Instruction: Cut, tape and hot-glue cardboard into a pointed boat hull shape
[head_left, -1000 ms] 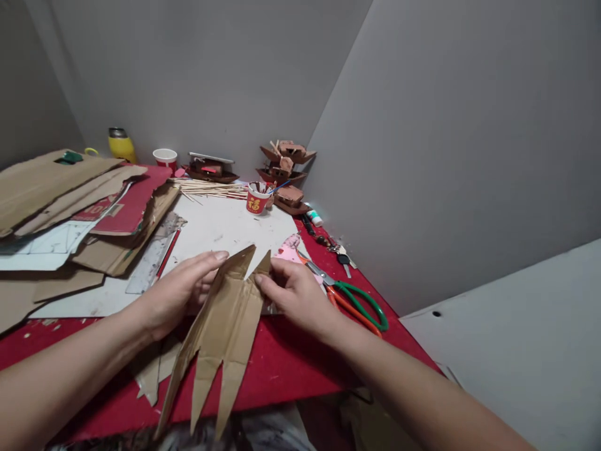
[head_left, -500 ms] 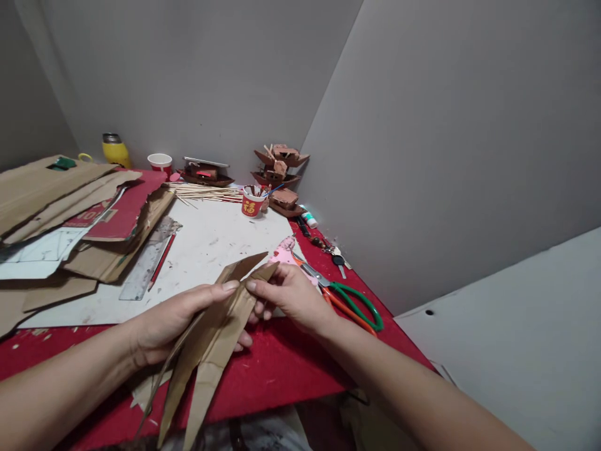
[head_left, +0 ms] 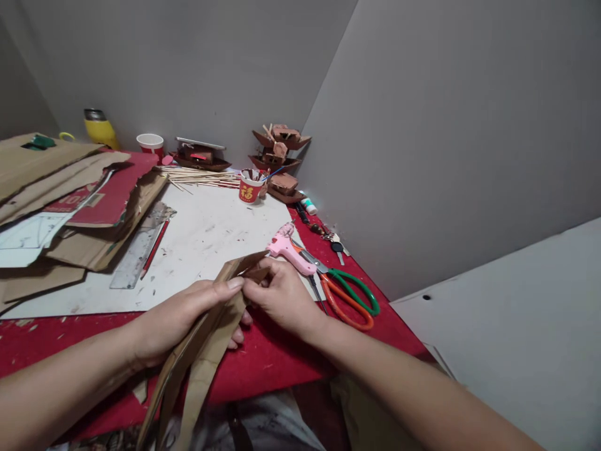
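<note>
Long pointed cardboard strips (head_left: pixel 206 351) hang over the table's front edge, joined or bunched near their upper ends. My left hand (head_left: pixel 188 313) is closed round them, thumb on top and fingertips showing beneath. With thumb and fingers, my right hand (head_left: pixel 279 294) pinches the cardboard near its upper tip, close to my left thumb. Just beyond the right hand lies a pink glue gun (head_left: pixel 293 254). Scissors (head_left: pixel 350 294) with one green and one orange handle rest to its right.
Stacked cardboard (head_left: pixel 89 241) covers the left side. A ruler (head_left: pixel 136 257) and red pencil (head_left: pixel 154 250) lie on a white sheet (head_left: pixel 201 232). Behind are wooden sticks (head_left: pixel 201 177), a red cup (head_left: pixel 250 186), brown model boats (head_left: pixel 282 153) and a yellow bottle (head_left: pixel 101 130). Grey walls enclose the back and right.
The view has shifted, so the table items appear slightly higher and further left. My right hand has moved slightly down off the glue gun, which shows more fully. The strips hang closer together.
</note>
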`<act>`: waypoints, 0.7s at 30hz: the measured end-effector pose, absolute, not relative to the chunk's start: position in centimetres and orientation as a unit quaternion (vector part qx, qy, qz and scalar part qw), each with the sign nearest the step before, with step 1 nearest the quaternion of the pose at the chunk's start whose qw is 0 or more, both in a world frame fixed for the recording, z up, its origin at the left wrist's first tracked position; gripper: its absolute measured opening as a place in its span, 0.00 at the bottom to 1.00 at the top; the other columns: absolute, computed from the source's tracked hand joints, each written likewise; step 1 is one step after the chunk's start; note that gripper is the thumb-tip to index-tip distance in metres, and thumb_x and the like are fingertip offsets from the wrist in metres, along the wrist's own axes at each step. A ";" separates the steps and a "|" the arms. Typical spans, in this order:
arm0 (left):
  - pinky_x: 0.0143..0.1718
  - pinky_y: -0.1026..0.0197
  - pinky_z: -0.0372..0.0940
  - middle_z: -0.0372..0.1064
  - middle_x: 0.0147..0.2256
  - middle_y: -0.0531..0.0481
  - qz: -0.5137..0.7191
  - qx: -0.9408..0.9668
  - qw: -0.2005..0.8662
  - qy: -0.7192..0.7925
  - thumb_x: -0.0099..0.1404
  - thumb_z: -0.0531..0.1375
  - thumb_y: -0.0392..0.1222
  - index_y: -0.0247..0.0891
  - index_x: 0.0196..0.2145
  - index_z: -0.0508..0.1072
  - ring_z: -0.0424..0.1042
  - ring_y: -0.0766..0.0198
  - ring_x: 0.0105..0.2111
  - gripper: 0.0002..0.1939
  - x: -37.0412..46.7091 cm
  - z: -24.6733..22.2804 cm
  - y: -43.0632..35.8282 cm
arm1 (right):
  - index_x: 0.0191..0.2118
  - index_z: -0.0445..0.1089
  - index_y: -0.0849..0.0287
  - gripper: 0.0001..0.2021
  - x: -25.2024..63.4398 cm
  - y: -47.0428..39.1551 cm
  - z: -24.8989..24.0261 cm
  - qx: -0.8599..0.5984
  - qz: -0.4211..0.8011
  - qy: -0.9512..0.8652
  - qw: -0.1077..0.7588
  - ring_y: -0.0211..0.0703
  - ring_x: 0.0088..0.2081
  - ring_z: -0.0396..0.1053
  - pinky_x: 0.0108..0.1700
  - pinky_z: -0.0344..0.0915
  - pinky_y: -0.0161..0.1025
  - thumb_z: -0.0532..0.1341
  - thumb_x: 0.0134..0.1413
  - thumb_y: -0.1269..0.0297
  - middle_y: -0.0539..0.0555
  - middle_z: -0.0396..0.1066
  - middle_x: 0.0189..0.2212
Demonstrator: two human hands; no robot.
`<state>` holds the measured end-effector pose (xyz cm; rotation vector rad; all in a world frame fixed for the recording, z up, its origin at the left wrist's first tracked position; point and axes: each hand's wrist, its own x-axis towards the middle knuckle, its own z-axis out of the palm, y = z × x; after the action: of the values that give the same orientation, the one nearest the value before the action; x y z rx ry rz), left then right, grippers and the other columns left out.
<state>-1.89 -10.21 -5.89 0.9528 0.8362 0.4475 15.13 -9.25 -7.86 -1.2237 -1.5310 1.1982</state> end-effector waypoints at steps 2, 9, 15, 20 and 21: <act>0.41 0.55 0.68 0.77 0.28 0.42 0.215 0.443 0.776 0.395 0.59 0.56 0.60 0.35 0.32 0.76 0.76 0.52 0.33 0.24 -1.8 -6.1 -10.4 | 0.25 0.61 0.58 0.04 14.7 -9.6 -8.5 -0.500 0.454 -0.602 0.426 0.33 0.16 0.63 0.19 0.57 0.30 0.57 0.47 0.70 0.43 0.63 0.14; 0.36 0.57 0.70 0.78 0.27 0.41 0.223 0.356 0.795 0.438 0.58 0.56 0.61 0.35 0.33 0.76 0.77 0.53 0.30 0.24 -1.7 -6.5 -11.0 | 0.23 0.57 0.56 0.09 14.7 -10.4 -10.3 -0.504 0.321 -0.677 0.429 0.33 0.18 0.60 0.22 0.57 0.31 0.55 0.52 0.68 0.44 0.57 0.16; 0.32 0.61 0.69 0.77 0.25 0.44 0.226 0.390 0.787 0.421 0.58 0.57 0.61 0.35 0.29 0.77 0.76 0.57 0.28 0.24 -1.4 -7.0 -11.1 | 0.26 0.62 0.59 0.07 15.2 -10.9 -10.0 -0.456 0.053 -0.836 0.301 0.39 0.25 0.61 0.28 0.58 0.35 0.52 0.51 0.74 0.53 0.66 0.23; 0.32 0.61 0.69 0.76 0.22 0.45 0.238 0.342 0.808 0.416 0.58 0.58 0.60 0.36 0.28 0.77 0.76 0.58 0.26 0.22 -1.6 -6.8 -10.9 | 0.31 0.67 0.62 0.07 15.0 -10.9 -9.6 -0.469 0.060 -0.837 0.274 0.42 0.29 0.66 0.32 0.62 0.36 0.52 0.53 0.75 0.56 0.70 0.27; 0.32 0.60 0.69 0.76 0.23 0.44 0.240 0.330 0.813 0.415 0.58 0.57 0.60 0.36 0.28 0.77 0.75 0.57 0.26 0.23 -1.7 -6.6 -10.8 | 0.32 0.68 0.62 0.07 15.0 -10.9 -9.4 -0.473 0.108 -0.815 0.317 0.42 0.30 0.67 0.34 0.63 0.35 0.53 0.54 0.75 0.55 0.71 0.29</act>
<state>-1.66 -10.83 -6.56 0.7035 0.8858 0.5117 15.00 -10.89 -9.38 -1.2452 -2.1451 0.2837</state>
